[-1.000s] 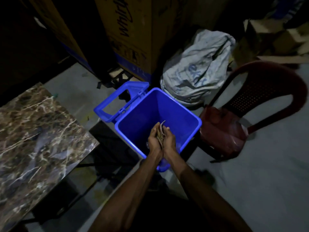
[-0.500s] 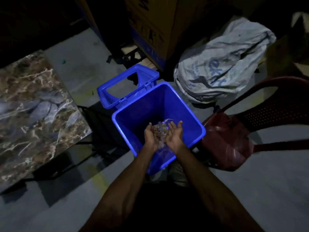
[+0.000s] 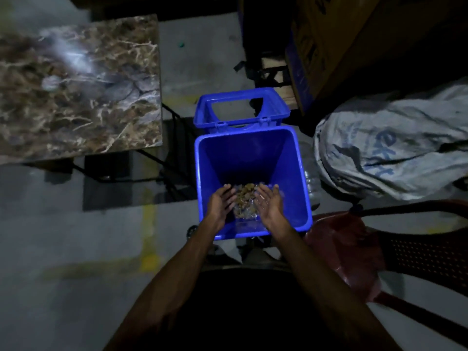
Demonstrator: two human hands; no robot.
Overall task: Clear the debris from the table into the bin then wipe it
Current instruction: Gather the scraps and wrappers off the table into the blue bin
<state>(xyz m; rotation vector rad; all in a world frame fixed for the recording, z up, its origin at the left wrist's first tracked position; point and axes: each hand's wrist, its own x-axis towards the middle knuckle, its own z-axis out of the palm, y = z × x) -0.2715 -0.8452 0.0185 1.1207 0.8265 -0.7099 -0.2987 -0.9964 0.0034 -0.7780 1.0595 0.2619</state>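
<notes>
Dim concrete floor. Both my hands, left [image 3: 222, 202] and right [image 3: 269, 202], fingers spread open over the bin [image 3: 301, 188]; debris [image 3: 245, 198] between them, dropping. Dumping step; next, wipe the worktop [image 3: 78, 87] far left.

A dim storeroom or back room of a home or shop: a bare grey concrete floor [image 3: 76, 236] marked with worn yellow paint, large printed cardboard cartons [image 3: 342, 41] stacked against the far side, a stuffed grey sack [image 3: 390, 145] slumped beside them, a maroon plastic chair [image 3: 417, 252], a marble-patterned table [image 3: 76, 84] and a blue swing-lid bin [image 3: 298, 173]
</notes>
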